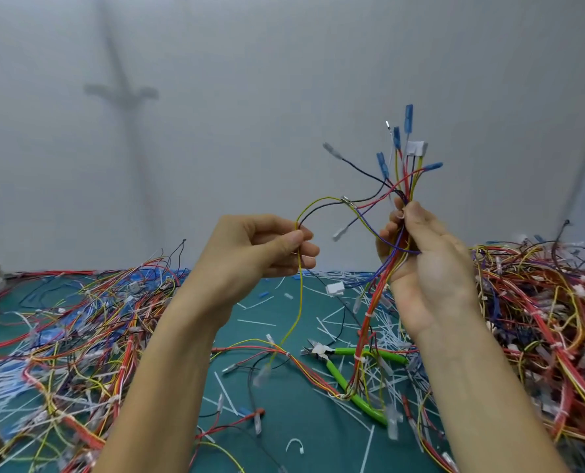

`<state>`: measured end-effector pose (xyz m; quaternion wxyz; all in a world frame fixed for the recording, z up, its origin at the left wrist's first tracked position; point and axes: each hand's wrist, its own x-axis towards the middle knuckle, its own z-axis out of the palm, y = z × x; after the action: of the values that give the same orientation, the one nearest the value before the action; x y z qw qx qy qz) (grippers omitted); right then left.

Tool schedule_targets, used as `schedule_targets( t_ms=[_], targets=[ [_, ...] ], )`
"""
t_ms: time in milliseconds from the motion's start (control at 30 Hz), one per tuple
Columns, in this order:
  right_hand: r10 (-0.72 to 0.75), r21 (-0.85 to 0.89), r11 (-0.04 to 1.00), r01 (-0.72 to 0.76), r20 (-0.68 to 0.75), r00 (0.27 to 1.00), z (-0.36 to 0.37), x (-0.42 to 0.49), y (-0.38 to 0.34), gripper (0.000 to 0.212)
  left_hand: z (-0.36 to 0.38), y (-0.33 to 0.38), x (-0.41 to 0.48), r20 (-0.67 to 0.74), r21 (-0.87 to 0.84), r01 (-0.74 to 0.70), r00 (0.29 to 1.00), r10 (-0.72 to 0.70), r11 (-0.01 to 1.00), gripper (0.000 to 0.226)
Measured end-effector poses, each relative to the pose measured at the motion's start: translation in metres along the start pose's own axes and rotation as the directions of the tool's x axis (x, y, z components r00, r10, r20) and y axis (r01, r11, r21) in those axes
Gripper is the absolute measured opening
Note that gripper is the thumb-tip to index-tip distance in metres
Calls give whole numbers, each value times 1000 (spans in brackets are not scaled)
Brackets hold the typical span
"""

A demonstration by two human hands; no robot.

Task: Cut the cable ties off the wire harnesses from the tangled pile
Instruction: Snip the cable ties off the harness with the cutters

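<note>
My right hand (427, 268) holds the harness (400, 186) upright above the tabletop (284, 421), fingers (415, 213) curled round its thin glossy wires. A white tie (369, 315) bands it lower down. My left hand (263, 250) pinches its looping yellow wire (299, 302). Green-handled cutters (352, 353) lie beneath, among stiff white offcuts (257, 323).

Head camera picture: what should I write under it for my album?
Right hand grips a wire harness, left hand pinches its yellow wire, green-handled cutters lie on the mat below.
</note>
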<state>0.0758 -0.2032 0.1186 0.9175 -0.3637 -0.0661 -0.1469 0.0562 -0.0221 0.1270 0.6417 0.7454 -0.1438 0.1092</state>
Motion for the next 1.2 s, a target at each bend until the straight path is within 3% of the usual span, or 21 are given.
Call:
schedule_targets(
  t_ms=[100,167,333,467,567,667,800,867,1100,1200],
  targets=[
    [37,50,998,-40,62,997,2,0,0,11,2,-1,0,104,119,9,994,-22,993,10],
    [52,100,993,-63,104,993,4,0,-1,10,6,-2,0,196,158,24,979,-55,987,20],
    [112,76,988,-136,258,960,9,-7,3,17,28,-6,2,310,109,-29,951,-6,994,31],
    [115,25,991,-132,348,930,11,-11,1,28,31,-6,3,197,114,-84,979,61,990,16],
    [53,-202,979,19,342,938,9,-12,0,29,25,-7,4,99,65,-103,990,97,993,16],
    [-15,-539,823,179,294,956,5,-9,-1,21,18,-8,5,19,-84,-77,997,79,994,27],
    [193,-705,699,121,349,917,-1,-11,-6,15,10,-11,8,-22,-224,-41,999,37,974,12],
    [229,-715,689,119,370,901,-2,-13,-6,15,7,-12,8,2,-259,-17,1000,18,966,13],
    [133,-598,797,83,308,942,-3,-10,0,22,3,-9,8,55,-282,11,998,5,959,16],
    [133,-554,831,51,287,949,-3,-10,3,20,1,-8,7,81,-281,32,997,-9,959,28]
  ],
)
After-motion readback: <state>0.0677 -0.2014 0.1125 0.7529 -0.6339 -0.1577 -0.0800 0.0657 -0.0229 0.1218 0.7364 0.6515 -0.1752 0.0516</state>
